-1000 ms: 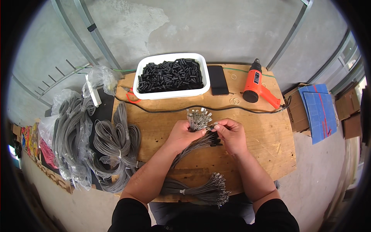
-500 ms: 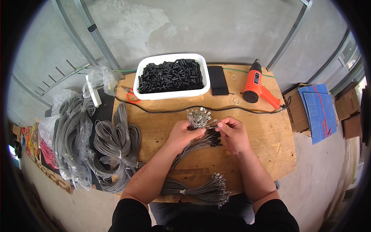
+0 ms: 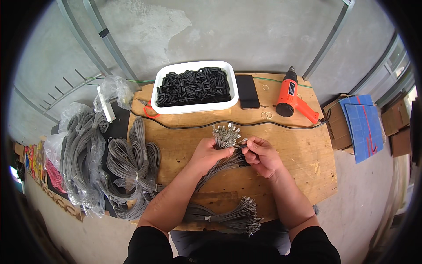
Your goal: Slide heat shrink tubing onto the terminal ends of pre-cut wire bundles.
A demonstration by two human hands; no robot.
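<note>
A bundle of grey wires with metal terminals (image 3: 227, 135) rises from my left hand (image 3: 206, 153), which is closed around it below the tips. Beside the terminals, my right hand (image 3: 263, 156) pinches a short black tube (image 3: 242, 146) between thumb and forefinger, at the end of one wire. My left thumb lies close to that tube. Under my hands, more grey wires (image 3: 213, 170) run down to the left, and some of their ends show black. Nearer to me lies another tied wire bundle (image 3: 231, 215) with bare metal ends.
Behind my hands stands a white tub (image 3: 198, 108) full of black tubes (image 3: 193, 88). A black phone (image 3: 248, 91), an orange heat gun (image 3: 289, 93) and its black cord (image 3: 215, 125) lie there too. Red-handled pliers (image 3: 151, 111) and coiled grey wires (image 3: 132, 165) are on the left.
The fingers of my right hand have shifted slightly left and curled in more, bringing the black tube closer to the terminals. My left hand has hardly moved.
</note>
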